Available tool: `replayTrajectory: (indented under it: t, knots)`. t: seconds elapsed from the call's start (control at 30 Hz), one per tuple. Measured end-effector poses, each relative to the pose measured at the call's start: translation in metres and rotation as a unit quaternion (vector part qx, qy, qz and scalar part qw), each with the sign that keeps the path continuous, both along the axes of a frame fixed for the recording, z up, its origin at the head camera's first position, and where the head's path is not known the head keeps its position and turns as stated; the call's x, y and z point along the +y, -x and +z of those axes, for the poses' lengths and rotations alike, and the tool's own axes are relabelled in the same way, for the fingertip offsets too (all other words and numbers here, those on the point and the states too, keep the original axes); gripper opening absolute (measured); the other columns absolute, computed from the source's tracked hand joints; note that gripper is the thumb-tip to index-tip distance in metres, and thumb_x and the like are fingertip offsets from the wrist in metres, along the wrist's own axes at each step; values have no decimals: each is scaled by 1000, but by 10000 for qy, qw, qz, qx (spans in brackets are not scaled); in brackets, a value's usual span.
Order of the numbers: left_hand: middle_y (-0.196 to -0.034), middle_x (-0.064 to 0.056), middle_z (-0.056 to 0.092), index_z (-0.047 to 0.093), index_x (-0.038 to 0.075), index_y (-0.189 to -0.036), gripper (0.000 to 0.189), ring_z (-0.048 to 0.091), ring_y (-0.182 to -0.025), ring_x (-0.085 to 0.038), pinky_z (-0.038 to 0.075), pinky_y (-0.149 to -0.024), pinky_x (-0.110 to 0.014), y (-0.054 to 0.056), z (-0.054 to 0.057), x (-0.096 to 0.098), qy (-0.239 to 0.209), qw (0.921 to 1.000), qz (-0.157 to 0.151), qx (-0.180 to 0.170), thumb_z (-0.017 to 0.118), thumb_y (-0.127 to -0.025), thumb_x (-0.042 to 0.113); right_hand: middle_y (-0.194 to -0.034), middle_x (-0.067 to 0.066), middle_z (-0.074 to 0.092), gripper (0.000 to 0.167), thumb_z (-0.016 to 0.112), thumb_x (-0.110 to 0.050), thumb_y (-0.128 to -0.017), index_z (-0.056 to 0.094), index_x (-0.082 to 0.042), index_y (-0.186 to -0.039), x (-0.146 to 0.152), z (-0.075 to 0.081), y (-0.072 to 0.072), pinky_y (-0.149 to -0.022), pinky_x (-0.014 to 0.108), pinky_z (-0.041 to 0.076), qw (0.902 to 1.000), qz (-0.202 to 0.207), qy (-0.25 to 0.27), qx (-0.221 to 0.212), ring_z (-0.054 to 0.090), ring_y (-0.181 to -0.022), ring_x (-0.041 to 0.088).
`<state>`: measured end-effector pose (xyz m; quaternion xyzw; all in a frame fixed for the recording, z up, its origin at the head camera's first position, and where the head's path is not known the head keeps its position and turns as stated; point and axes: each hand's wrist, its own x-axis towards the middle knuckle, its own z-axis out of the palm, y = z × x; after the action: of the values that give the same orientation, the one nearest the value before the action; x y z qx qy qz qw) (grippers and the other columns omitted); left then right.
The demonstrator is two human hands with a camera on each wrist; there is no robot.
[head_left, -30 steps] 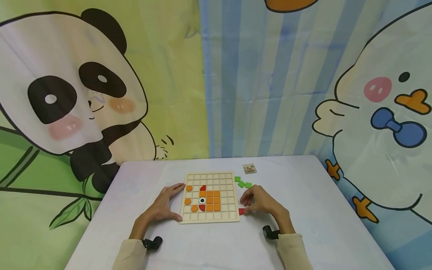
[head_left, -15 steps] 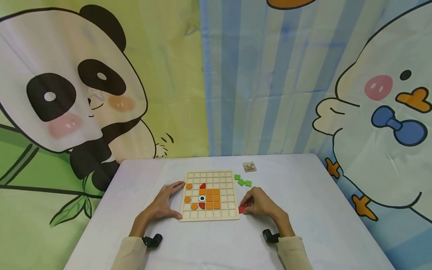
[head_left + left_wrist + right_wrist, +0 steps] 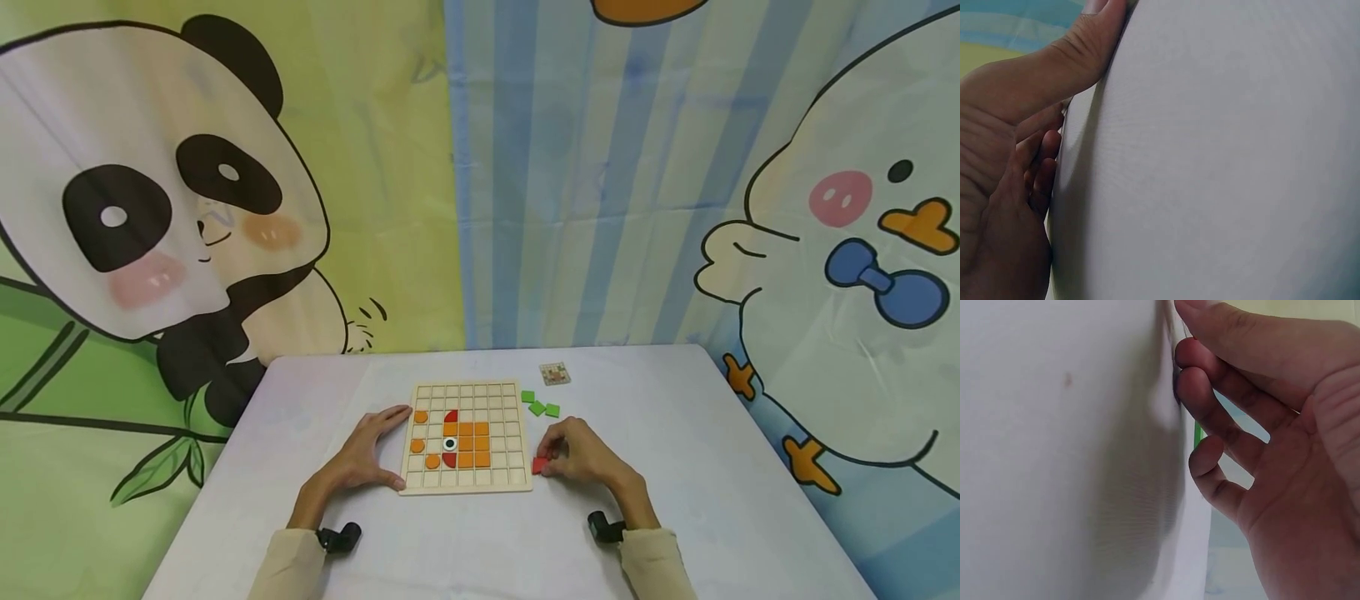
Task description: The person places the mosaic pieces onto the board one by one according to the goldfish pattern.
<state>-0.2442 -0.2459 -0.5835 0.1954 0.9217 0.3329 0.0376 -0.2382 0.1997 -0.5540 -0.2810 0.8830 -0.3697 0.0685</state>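
A pale wooden grid board [image 3: 502, 482] lies on the white table. Its squares hold a block of orange square tiles [image 3: 474, 445], one black-and-white eye tile [image 3: 450, 444] and two red curved tiles, one above [image 3: 451, 416] and one below. Three orange round tiles [image 3: 421, 417] sit toward the left side. My left hand [image 3: 363, 454] spans the board's left edge, fingers extended near the upper part and thumb at the lower corner. At the right edge, my right hand [image 3: 577, 450] pinches a red tile [image 3: 539, 466] between thumb and fingers; part of it is hidden by the fingertips.
Three green tiles [image 3: 537, 408] lie on the table beyond the right hand. Behind them is a small square patterned card [image 3: 555, 373]. A printed cloth with cartoon animals [image 3: 540, 208] rises behind the table's far edge.
The right fingers have closed in on the red tile beside the board and turned it slightly. The left hand stays at the board's left edge.
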Motion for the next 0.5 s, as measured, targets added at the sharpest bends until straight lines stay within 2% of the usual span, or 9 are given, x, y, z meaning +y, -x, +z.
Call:
replayTrajectory:
  t: [0.2,0.5]
  knots:
    - [-175,-12,42,43,14,-169,135,42,-150,-42,38,-122,-74,1,-2,-1,-47,10000,-12,48,108,-55,49,-86,0,78,19,93,-1,-81,83,-11,-93,-6,3,5,-78,38,59,9999,94,120,-38,68,-82,19]
    - [-176,-12,41,44,16,-169,134,42,-150,-42,38,-122,-75,1,-3,0,-42,10000,12,7,108,-56,49,-90,-3,80,17,93,-6,-85,83,-14,-96,-25,1,17,-79,34,60,9993,337,175,-32,68,-84,15]
